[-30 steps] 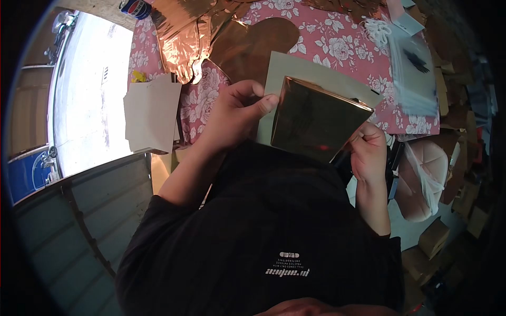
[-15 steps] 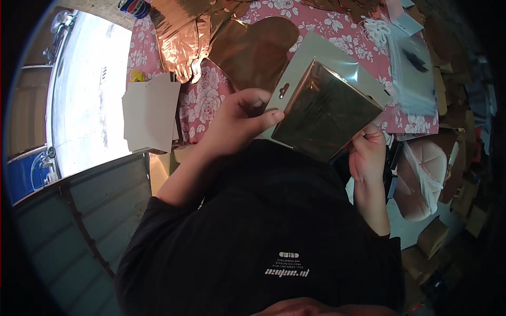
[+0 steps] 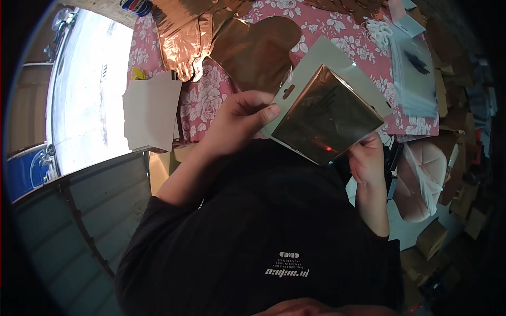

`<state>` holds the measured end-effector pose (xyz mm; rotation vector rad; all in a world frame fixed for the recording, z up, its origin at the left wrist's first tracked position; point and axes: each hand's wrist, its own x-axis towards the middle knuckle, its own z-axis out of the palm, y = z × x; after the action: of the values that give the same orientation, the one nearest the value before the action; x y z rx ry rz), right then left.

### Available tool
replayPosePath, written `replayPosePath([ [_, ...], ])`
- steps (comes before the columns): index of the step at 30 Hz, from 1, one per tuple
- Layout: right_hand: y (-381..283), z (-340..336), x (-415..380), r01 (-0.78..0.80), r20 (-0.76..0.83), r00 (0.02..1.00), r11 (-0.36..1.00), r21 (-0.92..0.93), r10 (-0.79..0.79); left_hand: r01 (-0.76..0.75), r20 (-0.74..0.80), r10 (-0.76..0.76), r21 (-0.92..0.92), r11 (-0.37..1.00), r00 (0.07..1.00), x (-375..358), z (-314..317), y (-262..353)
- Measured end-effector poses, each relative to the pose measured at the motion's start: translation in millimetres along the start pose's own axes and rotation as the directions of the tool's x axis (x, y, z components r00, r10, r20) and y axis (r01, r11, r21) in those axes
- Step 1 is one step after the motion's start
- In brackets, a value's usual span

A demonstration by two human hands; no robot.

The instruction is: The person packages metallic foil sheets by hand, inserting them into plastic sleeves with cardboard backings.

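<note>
Between my hands is a clear plastic package [image 3: 329,113] with a pale backing card and a folded, shiny copper-gold foil sheet inside. It is tilted, and a hang hole shows near its left edge. My left hand [image 3: 243,115] pinches that left edge, thumb on top. At the lower right edge, my right hand [image 3: 366,155] grips the package with bent fingers, partly hidden behind it. Just beyond lies a copper foil balloon [image 3: 258,50], flat and rounded at its far end.
More crinkled copper foil [image 3: 184,39] lies on the pink floral tablecloth [image 3: 203,100]. Pale cards [image 3: 151,113] are stacked at left, near a soda can [image 3: 136,6]. At right are clear plastic bags [image 3: 414,79], white string [image 3: 378,32] and a cushioned stool [image 3: 420,179].
The package has turned slightly and its foil face now tips more toward me. My left hand has shifted slightly on its edge; both hands stay on it.
</note>
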<state>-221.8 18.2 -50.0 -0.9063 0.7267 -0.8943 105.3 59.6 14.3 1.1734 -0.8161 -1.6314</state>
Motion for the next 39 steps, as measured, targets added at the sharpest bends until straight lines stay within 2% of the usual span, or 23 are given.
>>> replayPosePath([
  [2,0,-5,-2,0.004,-0.003,1.0,1.0,0.021,-0.004,-0.118,-0.104,0.122,0.041,0.992,0.987,2,10,-1],
  [3,-2,-5,-3,-0.011,-0.006,1.0,0.999,-0.038,0.011,-0.118,-0.104,0.122,0.041,0.992,0.987,5,7,-6],
  [5,-1,-8,-3,-0.026,-0.01,1.0,0.995,-0.098,0.025,-0.202,-0.068,0.22,0.202,0.958,0.973,14,-1,-20],
  [6,0,-7,-2,-0.003,-0.006,1.0,0.995,-0.101,0.003,-0.203,-0.068,0.22,0.202,0.958,0.973,13,-1,-15],
  [8,-2,-3,-2,0.017,-0.003,1.0,0.994,-0.105,-0.018,0.017,-0.074,-0.005,0.167,0.986,0.997,9,-1,-3],
  [11,-17,17,-1,0.077,-0.067,0.994,0.994,-0.078,-0.082,-0.038,-0.095,0.045,0.069,0.997,0.995,6,6,-2],
  [13,-19,11,-7,-0.022,-0.089,0.996,0.996,0.081,0.029,-0.034,-0.07,0.039,0.067,0.997,0.997,5,4,-3],
  [15,-16,6,-5,-0.014,-0.113,0.993,0.998,0.062,0.021,-0.032,-0.044,0.035,0.066,0.997,0.998,7,2,-6],
  [17,-6,-7,-3,0.021,-0.017,1.0,1.0,-0.016,-0.021,-0.119,-0.023,0.132,0.293,0.949,0.991,10,0,-12],
  [18,-6,-3,-2,0.024,-0.023,0.999,0.999,-0.038,-0.025,-0.118,-0.023,0.131,0.293,0.949,0.991,10,6,-11],
  [20,-1,-3,-2,0.054,0.003,0.999,0.998,-0.042,-0.054,-0.225,-0.122,0.23,0.05,0.973,0.966,10,23,-7],
  [22,1,1,-3,0.083,0.031,0.996,0.996,-0.044,-0.081,-0.209,-0.069,0.213,0.06,0.976,0.975,6,17,-1],
  [24,0,7,-4,0.06,-0.021,0.998,0.997,-0.046,-0.061,-0.192,-0.016,0.194,0.071,0.979,0.981,3,11,1],
  [26,-2,6,-5,0.059,-0.007,0.998,0.997,-0.04,-0.06,-0.085,0.031,0.083,0.066,0.994,0.996,3,6,0],
  [27,-3,5,-5,0.059,0.005,0.998,0.998,-0.034,-0.059,-0.084,0.032,0.082,0.066,0.994,0.996,4,4,-2],
  [29,0,0,-6,0.066,0.009,0.998,0.998,-0.007,-0.066,-0.101,0.014,0.1,0.187,0.977,0.995,8,0,-9],
  [31,-5,3,-4,0.077,0.008,0.997,0.997,0.015,-0.077,-0.095,-0.024,0.101,0.184,0.978,0.995,10,-1,-16],
  [33,-14,9,-2,-0.014,-0.072,0.997,0.979,0.203,0.029,-0.089,-0.062,0.102,0.182,0.979,0.993,10,2,-16],
  [34,-16,1,0,-0.115,0.055,0.993,0.931,0.348,0.102,-0.087,-0.107,0.099,0.104,0.991,0.989,9,6,-13],
  [35,-17,4,0,-0.11,0.049,0.994,0.932,0.345,0.099,-0.088,-0.151,0.091,0.024,0.996,0.984,9,9,-12],
  [37,-25,23,2,-0.077,-0.056,0.994,0.962,0.262,0.095,-0.099,-0.113,0.098,0.0,0.995,0.989,10,3,-20],
  [38,-13,10,0,-0.053,-0.06,0.996,0.993,0.105,0.06,-0.112,-0.11,0.108,-0.027,0.993,0.988,11,1,-24],
  [39,-11,10,2,-0.048,-0.069,0.996,0.994,0.103,0.055,-0.123,-0.106,0.117,-0.053,0.991,0.987,11,3,-24],
])
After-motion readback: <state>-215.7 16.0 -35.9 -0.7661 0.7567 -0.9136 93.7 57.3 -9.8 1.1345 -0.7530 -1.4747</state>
